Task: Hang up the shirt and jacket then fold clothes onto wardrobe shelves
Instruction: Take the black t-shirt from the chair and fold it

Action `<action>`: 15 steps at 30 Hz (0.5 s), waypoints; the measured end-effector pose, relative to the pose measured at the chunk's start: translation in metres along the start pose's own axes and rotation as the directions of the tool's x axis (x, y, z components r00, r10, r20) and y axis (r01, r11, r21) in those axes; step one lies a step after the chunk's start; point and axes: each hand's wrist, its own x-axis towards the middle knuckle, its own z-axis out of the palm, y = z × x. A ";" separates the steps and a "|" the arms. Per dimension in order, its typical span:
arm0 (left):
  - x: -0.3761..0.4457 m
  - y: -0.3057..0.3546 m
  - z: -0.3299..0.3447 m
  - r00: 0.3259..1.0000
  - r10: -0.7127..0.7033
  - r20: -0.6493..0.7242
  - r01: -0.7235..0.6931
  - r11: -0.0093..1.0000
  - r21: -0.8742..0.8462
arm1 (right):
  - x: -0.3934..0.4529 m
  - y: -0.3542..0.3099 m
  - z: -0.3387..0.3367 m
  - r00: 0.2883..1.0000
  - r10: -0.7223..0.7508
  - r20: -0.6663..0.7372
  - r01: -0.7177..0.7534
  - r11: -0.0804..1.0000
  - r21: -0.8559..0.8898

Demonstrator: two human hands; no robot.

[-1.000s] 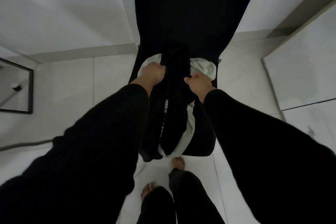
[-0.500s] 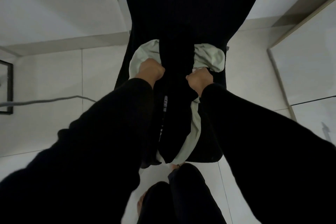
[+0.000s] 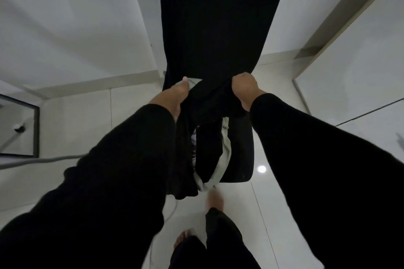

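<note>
The left hand (image 3: 172, 96) and right hand (image 3: 246, 89) each grip a bunched edge of the black fabric garment (image 3: 209, 102), holding it higher than a moment ago, up against the tall black chair back (image 3: 218, 17). Its lower part drapes over a pale green cloth (image 3: 225, 150) on the black chair seat (image 3: 242, 148). White tiled floor (image 3: 284, 181) lies open to the right; a grey cable (image 3: 43, 160) crosses the left side.

Home bedroom: tiled floor (image 3: 72, 120), clothes-laden chair (image 3: 242, 150)
</note>
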 end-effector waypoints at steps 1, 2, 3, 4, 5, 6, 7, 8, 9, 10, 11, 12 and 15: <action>-0.011 0.003 -0.007 0.999 -0.013 0.048 0.011 0.999 0.040 | -0.016 -0.009 -0.007 1.000 -0.003 -0.001 0.003 0.999 0.036; -0.032 0.007 -0.012 0.994 -0.042 0.099 0.035 0.997 0.072 | -0.028 -0.019 -0.017 0.999 -0.003 -0.032 0.005 0.998 0.057; -0.058 0.016 -0.015 0.990 -0.037 0.138 0.022 0.994 0.109 | -0.041 -0.024 -0.024 0.997 -0.064 -0.052 0.069 0.994 0.086; -0.086 0.024 -0.017 0.983 0.017 0.180 -0.042 0.990 0.134 | -0.055 -0.030 -0.033 1.000 -0.003 -0.020 0.007 0.974 0.225; -0.111 0.031 -0.020 0.976 0.059 0.208 -0.093 0.983 0.157 | -0.068 -0.034 -0.042 1.000 -0.008 0.003 0.007 0.950 0.311; -0.134 0.038 -0.022 0.965 0.094 0.243 -0.137 0.977 0.165 | -0.086 -0.039 -0.054 0.999 -0.035 0.035 0.019 0.930 0.367; -0.154 0.045 -0.024 0.953 0.148 0.263 -0.192 0.970 0.151 | -0.103 -0.043 -0.068 0.998 -0.056 0.037 0.037 0.921 0.389; -0.173 0.052 -0.027 0.940 0.208 0.272 -0.243 0.964 0.106 | -0.121 -0.047 -0.082 0.993 -0.075 0.086 0.034 0.913 0.407; -0.193 0.060 -0.028 0.920 0.262 0.290 -0.291 0.955 0.063 | -0.138 -0.050 -0.095 0.986 -0.125 0.113 0.063 0.895 0.441; -0.215 0.067 -0.029 0.894 0.306 0.326 -0.331 0.944 0.020 | -0.155 -0.054 -0.108 0.977 -0.156 0.142 0.061 0.855 0.514; -0.235 0.074 -0.028 0.866 0.352 0.355 -0.375 0.927 -0.003 | -0.171 -0.058 -0.121 0.968 -0.185 0.170 0.057 0.821 0.567; -0.257 0.079 -0.027 0.829 0.398 0.392 -0.426 0.904 -0.016 | -0.186 -0.064 -0.133 0.959 -0.215 0.182 0.065 0.798 0.599; -0.314 0.097 -0.019 0.717 0.506 0.479 -0.559 0.829 -0.038 | -0.227 -0.080 -0.168 0.943 -0.274 0.188 0.085 0.745 0.661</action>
